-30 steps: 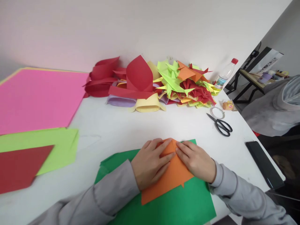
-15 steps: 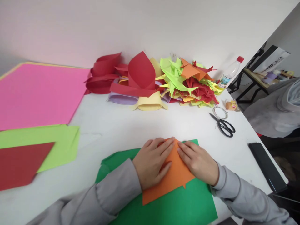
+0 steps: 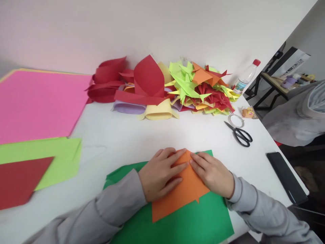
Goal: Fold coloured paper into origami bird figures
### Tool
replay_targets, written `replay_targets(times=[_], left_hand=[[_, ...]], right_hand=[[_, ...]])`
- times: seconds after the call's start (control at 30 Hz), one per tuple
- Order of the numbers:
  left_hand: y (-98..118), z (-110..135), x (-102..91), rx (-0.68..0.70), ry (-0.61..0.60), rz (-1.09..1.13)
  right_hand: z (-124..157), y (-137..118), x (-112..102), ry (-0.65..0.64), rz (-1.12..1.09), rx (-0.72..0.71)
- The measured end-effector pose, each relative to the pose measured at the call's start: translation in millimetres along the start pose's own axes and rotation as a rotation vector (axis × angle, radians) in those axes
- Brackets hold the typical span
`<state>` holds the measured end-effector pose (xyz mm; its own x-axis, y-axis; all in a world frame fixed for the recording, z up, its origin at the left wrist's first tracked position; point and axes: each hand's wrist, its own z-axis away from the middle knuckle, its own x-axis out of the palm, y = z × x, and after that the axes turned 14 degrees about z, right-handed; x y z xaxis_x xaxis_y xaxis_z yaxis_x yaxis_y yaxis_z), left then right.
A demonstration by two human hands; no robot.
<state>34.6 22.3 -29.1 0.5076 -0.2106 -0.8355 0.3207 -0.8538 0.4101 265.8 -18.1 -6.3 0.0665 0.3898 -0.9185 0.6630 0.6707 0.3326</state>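
Orange folded paper [image 3: 175, 200] lies flat on a large green paper sheet [image 3: 193, 223]. My left hand [image 3: 162, 174] presses on its left and upper part, fingers stretched out and somewhat spread. From the right, my right hand [image 3: 212, 173] lies on the paper's upper right side with its fingers extended. The fingertips of both hands are close together near the top point of the orange paper. A small pointed flap sticks out from its lower edge. Parts of the paper are hidden beneath the hands.
Behind are red paper shapes [image 3: 149, 79] and a pile of folded paper pieces [image 3: 203, 88]. Scissors [image 3: 240, 135], a tape roll [image 3: 236, 120], a bottle [image 3: 246, 78] and a black phone [image 3: 285, 176] lie right. Pink sheets [image 3: 43, 105] lie left. Beyond the table is another person [image 3: 291, 115].
My left hand's fingers have spread a little wider and shifted slightly on the orange paper. My right hand stays nearly in place. The whole view has moved slightly.
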Motion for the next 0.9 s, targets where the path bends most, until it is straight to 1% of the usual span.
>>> replay_targets(times=[0.17, 0.4, 0.6, 0.77, 0.9], left_hand=[[1.2, -0.3, -0.7, 0.005, -0.019, -0.024], [3.1, -1.0, -2.5, -0.027, -0.037, -0.017], [-1.2, -2.1, -4.0, -0.017, -0.084, -0.012], [-5.9, -0.5, -3.9, 0.014, -0.075, 0.018], [-4.5, -0.1, -4.2, 0.015, -0.075, 0.023]], right_hand=[[-0.6, -0.1, -1.0, 0.009, -0.012, -0.003], [-1.0, -0.2, -0.6, 0.018, -0.028, 0.010], [-1.9, 1.3, 0.4, 0.020, -0.094, 0.042], [-1.1, 3.3, -0.3, 0.011, -0.114, 0.063], [-0.4, 4.2, -0.8, -0.020, -0.130, 0.080]])
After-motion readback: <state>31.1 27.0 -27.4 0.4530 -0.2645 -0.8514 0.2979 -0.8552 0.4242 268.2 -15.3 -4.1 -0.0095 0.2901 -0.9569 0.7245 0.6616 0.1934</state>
